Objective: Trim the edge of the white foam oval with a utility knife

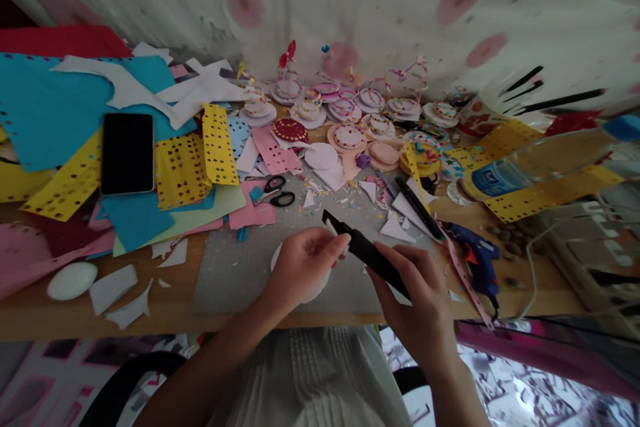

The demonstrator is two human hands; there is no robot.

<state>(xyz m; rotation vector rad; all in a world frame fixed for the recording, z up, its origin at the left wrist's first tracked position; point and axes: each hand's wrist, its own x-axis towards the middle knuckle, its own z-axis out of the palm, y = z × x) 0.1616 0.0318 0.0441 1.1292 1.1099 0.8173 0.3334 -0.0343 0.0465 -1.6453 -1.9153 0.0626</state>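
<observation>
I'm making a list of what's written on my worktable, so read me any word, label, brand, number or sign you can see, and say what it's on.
No text can be read here.
Blue label on the bottle: pale marks, too blurred to read.
Phone: dark screen, nothing legible.
Glue gun: nothing legible.
Black tool in the right hand: nothing legible.

Wooden table (170, 313), gray mat (220, 273), scissors (276, 193), black phone (127, 155)

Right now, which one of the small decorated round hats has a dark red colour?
The dotted hat, behind and left of the plain white disc; the others look white, pink, peach or yellow.
</observation>
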